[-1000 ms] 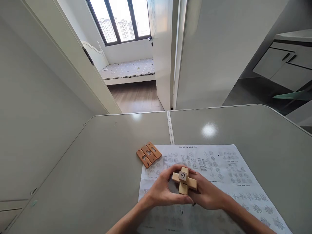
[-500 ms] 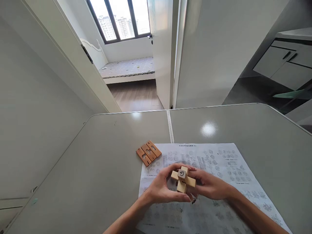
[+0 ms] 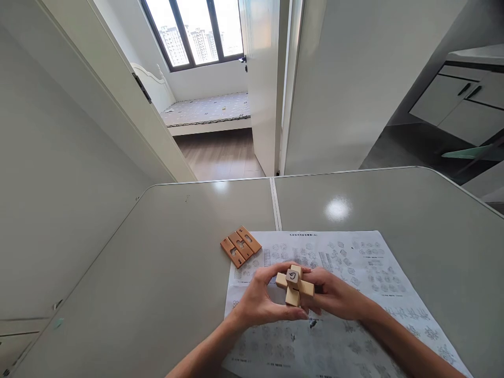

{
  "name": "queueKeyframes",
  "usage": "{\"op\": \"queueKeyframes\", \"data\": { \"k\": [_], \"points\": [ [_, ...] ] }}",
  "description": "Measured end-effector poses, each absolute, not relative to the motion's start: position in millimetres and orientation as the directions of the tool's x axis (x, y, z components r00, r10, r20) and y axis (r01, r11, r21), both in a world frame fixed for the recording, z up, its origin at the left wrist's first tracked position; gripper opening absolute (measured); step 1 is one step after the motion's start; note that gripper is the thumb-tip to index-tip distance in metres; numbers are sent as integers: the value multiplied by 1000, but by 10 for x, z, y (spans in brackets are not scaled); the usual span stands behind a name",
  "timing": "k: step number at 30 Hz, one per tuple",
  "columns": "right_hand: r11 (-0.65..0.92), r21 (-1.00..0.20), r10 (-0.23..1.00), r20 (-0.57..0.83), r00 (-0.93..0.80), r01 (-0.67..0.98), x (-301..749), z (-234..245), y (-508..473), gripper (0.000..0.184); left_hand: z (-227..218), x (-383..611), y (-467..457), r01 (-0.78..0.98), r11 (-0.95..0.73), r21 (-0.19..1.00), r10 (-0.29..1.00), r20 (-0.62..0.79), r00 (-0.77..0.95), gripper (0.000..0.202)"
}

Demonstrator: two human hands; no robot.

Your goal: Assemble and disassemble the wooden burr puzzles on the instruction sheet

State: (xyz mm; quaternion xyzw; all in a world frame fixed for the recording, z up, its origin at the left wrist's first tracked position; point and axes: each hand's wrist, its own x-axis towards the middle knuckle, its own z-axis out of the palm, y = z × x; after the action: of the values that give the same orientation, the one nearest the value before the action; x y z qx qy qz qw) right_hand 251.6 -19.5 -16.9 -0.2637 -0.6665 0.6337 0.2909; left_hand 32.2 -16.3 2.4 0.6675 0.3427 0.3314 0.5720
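Note:
Between my hands is a pale wooden burr puzzle [image 3: 292, 296], a cross of interlocked bars with a handwritten mark on the end of the bar facing up. My left hand [image 3: 262, 302] curls around its left side, thumb along the near edge and fingers behind it. My right hand [image 3: 336, 294] grips it from the right, its fingertips partly hidden behind the bars. Below lies a printed sheet [image 3: 394, 310] with rows of small puzzle drawings. Just past my left hand, three brown slotted wooden pieces [image 3: 241, 247] with numbers lie side by side, overlapping the sheet's corner.
The grey table [image 3: 189, 252] has a pale seam [image 3: 275, 205] running away from me and a raised rim. Beyond it stand a doorway with an open door [image 3: 263, 79], a bed [image 3: 212, 107] and a window. White cabinets [image 3: 460, 100] are at the far right.
The burr puzzle has shifted very slightly up and left and tilted a little in my hands. Both hands keep hold of it. The slotted pieces and sheet stay in place.

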Motion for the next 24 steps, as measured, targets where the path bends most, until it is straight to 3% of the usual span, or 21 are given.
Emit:
{"op": "queueKeyframes", "data": {
  "k": [8, 24],
  "points": [
    [108, -992, 758, 122, -640, -62, 2474, -199, -198, 39, 41, 320, -165, 50, -103, 993, 833, 59, 550, 74],
    [199, -975, 860, 126, -495, 97, 2407, -333, -283, 50, 94, 348, -158, 97, -122, 988, 892, 67, 447, 70]
  ]
}}
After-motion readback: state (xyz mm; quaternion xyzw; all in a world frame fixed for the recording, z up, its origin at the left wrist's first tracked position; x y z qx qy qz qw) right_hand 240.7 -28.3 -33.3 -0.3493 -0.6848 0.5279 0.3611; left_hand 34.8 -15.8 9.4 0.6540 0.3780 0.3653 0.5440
